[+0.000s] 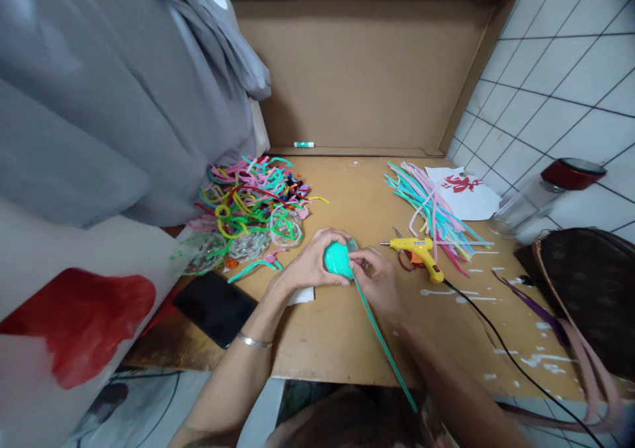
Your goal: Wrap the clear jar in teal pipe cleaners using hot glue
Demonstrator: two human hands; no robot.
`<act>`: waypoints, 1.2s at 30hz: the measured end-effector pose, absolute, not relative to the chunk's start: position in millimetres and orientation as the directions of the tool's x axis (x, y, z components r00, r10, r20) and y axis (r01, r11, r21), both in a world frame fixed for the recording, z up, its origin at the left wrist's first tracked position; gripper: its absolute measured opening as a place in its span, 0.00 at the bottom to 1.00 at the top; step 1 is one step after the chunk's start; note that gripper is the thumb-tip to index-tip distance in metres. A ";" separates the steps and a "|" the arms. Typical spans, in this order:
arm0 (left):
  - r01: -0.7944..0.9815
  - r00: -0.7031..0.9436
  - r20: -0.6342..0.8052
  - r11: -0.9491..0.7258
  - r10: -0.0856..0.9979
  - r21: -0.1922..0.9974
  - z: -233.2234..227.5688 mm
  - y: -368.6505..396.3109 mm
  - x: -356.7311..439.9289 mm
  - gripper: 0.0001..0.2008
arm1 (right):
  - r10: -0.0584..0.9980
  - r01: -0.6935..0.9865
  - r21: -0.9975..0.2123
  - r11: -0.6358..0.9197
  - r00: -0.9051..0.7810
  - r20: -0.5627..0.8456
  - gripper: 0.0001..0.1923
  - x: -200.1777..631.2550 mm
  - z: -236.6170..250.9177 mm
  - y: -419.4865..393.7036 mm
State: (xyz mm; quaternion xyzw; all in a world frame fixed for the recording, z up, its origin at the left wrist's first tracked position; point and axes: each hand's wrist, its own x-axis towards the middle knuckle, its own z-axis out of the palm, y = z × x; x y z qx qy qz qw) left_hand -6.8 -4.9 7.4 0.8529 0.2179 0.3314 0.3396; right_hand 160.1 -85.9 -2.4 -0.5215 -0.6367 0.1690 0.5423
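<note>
My left hand (313, 257) is wrapped round a small round thing (337, 261) covered in shiny green. A see-through rim shows at its far right edge. Fingers of my right hand (378, 277) pinch a long green pipe cleaner (383, 343) against its right side. The loose length of this strip runs down past the table's front edge. To the right of my right hand lies a yellow glue gun (418, 248), its nozzle pointing left. Partly under the gun are scissors (407, 261) with reddish handles. A bit of white paper (301, 296) shows below my left hand.
Tangled coloured pipe cleaners (248, 196) and clear plastic pieces (249, 243) pile up at left, near a black phone (215, 309). More pipe cleaners (426, 196) lie at right, by a glass bottle (528, 206) and brown bag (585, 289). A cardboard wall (367, 71) stands behind.
</note>
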 end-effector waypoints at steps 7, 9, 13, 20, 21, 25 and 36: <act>0.142 0.694 0.446 -0.715 0.565 0.685 6.4 -2.8 -8.2 0.33 | 0.847 0.499 -0.765 0.407 0.106 0.521 0.07 161.2 -2.8 -86.3; 0.142 0.696 0.454 -0.726 0.556 0.672 6.9 -3.0 -8.3 0.32 | 0.845 0.503 -0.761 0.410 0.104 0.525 0.07 161.2 -4.2 -85.9; 0.151 0.698 0.452 -0.730 0.556 0.666 7.7 -3.2 -8.2 0.31 | 0.836 0.496 -0.759 0.420 0.114 0.537 0.07 160.9 -5.4 -84.8; 0.146 0.691 0.435 -0.701 0.577 0.698 10.4 -5.2 -7.8 0.28 | 0.857 0.470 -0.792 0.390 0.130 0.498 0.07 160.5 -0.7 -85.9; 0.147 0.691 0.435 -0.701 0.578 0.698 10.7 -5.5 -7.8 0.27 | 0.861 0.463 -0.799 0.383 0.133 0.490 0.07 160.3 -0.5 -85.9; 0.156 0.692 0.428 -0.700 0.581 0.697 10.9 -5.8 -7.5 0.27 | 0.882 0.419 -0.844 0.335 0.175 0.437 0.07 159.6 -1.8 -85.1; 0.195 0.709 0.400 -0.707 0.580 0.680 12.7 -6.1 -8.3 0.27 | 0.839 0.598 -0.703 0.384 0.091 0.536 0.21 169.8 -3.7 -76.0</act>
